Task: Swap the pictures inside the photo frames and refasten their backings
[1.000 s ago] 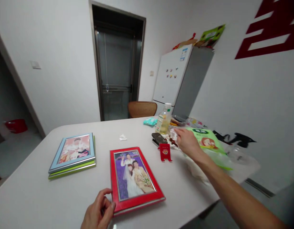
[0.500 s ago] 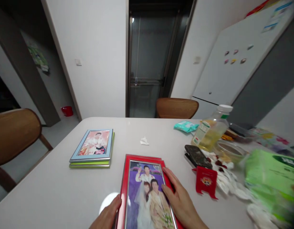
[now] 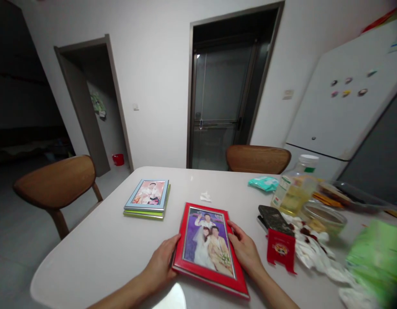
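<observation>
A red picture frame (image 3: 212, 280) with a silver inner border holds a group wedding photo. My left hand (image 3: 162, 259) grips its left edge, thumb on the rim and the other fingers mostly hidden underneath. On the opposite side, my right hand (image 3: 245, 249) is closed around the right edge. The frame is tilted a little over the white table; whether its far end touches the surface I cannot tell. To the left lies a light blue picture frame (image 3: 147, 207) with a photo, stacked on a lime green frame (image 3: 143, 214).
A crumpled tissue (image 3: 205, 197) lies behind the red frame. On the right are a bottle of yellowish liquid (image 3: 293, 189), a teal packet (image 3: 263, 183), a dark phone-like object (image 3: 276, 219), a red stand (image 3: 281, 251), a glass bowl (image 3: 324, 216), used tissues and a green pack (image 3: 377, 257).
My view has turned left and tipped up. The red frame now shows whole, farther from me and rotated, with both hands still on its sides.
</observation>
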Demonstrator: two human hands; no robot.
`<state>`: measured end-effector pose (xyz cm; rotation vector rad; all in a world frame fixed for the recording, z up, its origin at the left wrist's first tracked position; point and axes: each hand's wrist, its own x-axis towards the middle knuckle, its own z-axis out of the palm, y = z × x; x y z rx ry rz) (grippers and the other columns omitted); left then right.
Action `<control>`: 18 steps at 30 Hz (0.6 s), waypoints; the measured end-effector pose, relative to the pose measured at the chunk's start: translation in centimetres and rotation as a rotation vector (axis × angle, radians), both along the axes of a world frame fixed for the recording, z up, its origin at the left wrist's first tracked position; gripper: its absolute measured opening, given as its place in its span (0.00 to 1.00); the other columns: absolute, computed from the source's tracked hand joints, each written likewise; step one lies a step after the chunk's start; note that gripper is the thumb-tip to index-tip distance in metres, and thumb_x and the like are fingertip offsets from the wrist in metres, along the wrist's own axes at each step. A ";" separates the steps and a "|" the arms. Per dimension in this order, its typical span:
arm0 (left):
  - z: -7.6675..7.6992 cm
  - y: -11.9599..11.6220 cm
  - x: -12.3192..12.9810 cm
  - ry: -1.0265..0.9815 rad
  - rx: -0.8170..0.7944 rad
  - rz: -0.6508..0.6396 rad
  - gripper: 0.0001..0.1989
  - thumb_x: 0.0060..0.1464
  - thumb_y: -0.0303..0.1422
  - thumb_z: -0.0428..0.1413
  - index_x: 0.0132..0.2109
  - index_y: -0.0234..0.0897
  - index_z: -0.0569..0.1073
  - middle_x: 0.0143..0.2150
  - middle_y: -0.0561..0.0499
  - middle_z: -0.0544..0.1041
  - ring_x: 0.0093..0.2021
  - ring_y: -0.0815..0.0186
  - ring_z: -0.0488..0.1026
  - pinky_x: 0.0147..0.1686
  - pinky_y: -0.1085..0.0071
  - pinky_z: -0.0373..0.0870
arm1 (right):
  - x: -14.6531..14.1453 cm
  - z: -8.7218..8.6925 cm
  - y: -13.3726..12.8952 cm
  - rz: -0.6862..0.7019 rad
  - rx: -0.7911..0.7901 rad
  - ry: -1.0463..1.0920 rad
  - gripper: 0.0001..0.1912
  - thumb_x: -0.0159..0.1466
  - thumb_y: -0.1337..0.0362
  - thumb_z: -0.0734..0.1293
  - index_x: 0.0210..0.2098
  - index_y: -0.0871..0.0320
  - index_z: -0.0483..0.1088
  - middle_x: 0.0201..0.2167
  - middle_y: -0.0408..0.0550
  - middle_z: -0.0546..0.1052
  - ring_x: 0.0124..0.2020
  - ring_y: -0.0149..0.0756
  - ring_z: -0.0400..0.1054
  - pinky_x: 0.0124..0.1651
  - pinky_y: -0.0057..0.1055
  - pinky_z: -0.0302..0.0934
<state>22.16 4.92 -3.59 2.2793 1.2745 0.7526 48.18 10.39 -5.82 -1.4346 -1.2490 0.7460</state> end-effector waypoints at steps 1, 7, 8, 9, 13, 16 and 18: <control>0.6 0.3 -0.4 0.035 -0.028 -0.039 0.38 0.41 0.33 0.55 0.58 0.36 0.49 0.57 0.42 0.61 0.54 0.58 0.60 0.53 0.63 0.57 | 0.0 0.3 -0.1 -0.009 -0.006 -0.030 0.24 0.51 0.59 0.59 0.45 0.61 0.66 0.42 0.51 0.73 0.43 0.40 0.67 0.43 0.34 0.62; 5.1 5.4 -5.7 0.375 -0.011 0.088 0.36 0.35 0.31 0.59 0.54 0.40 0.58 0.56 0.47 0.62 0.55 0.59 0.58 0.53 0.66 0.54 | -3.9 4.0 -4.0 -0.060 0.148 -0.291 0.23 0.54 0.57 0.57 0.44 0.62 0.67 0.51 0.55 0.64 0.53 0.42 0.56 0.56 0.41 0.48; 5.5 6.5 -6.4 0.376 0.030 0.146 0.34 0.37 0.30 0.58 0.54 0.38 0.57 0.56 0.45 0.61 0.56 0.58 0.57 0.54 0.63 0.50 | -5.5 4.6 -4.7 -0.004 0.179 -0.307 0.21 0.54 0.58 0.57 0.44 0.60 0.67 0.52 0.54 0.64 0.53 0.41 0.56 0.56 0.41 0.49; 5.6 7.5 -7.0 0.372 0.063 0.194 0.34 0.37 0.29 0.58 0.54 0.37 0.58 0.56 0.43 0.61 0.56 0.56 0.55 0.55 0.59 0.48 | -7.5 5.2 -5.2 0.067 0.195 -0.311 0.20 0.55 0.59 0.57 0.44 0.58 0.67 0.52 0.52 0.63 0.54 0.40 0.55 0.55 0.41 0.50; 4.4 9.1 -8.8 0.334 0.127 0.269 0.21 0.38 0.25 0.55 0.44 0.36 0.65 0.47 0.43 0.67 0.51 0.55 0.61 0.49 0.58 0.53 | -15.7 6.0 -4.7 0.222 0.190 -0.254 0.19 0.52 0.65 0.60 0.43 0.58 0.68 0.49 0.52 0.67 0.51 0.41 0.59 0.54 0.40 0.51; 3.6 8.1 -10.1 0.254 0.175 0.245 0.12 0.39 0.21 0.52 0.35 0.37 0.67 0.40 0.48 0.69 0.45 0.59 0.64 0.45 0.62 0.57 | -20.3 5.3 -2.6 0.197 0.026 -0.077 0.24 0.51 0.65 0.60 0.47 0.64 0.64 0.46 0.56 0.69 0.45 0.41 0.65 0.47 0.37 0.58; 4.2 7.3 -11.0 0.163 0.210 0.229 0.12 0.38 0.22 0.52 0.34 0.38 0.66 0.38 0.50 0.68 0.44 0.60 0.63 0.44 0.63 0.58 | -22.4 4.5 -1.6 0.109 -0.086 0.084 0.26 0.51 0.63 0.60 0.49 0.66 0.62 0.45 0.58 0.69 0.42 0.41 0.67 0.44 0.36 0.61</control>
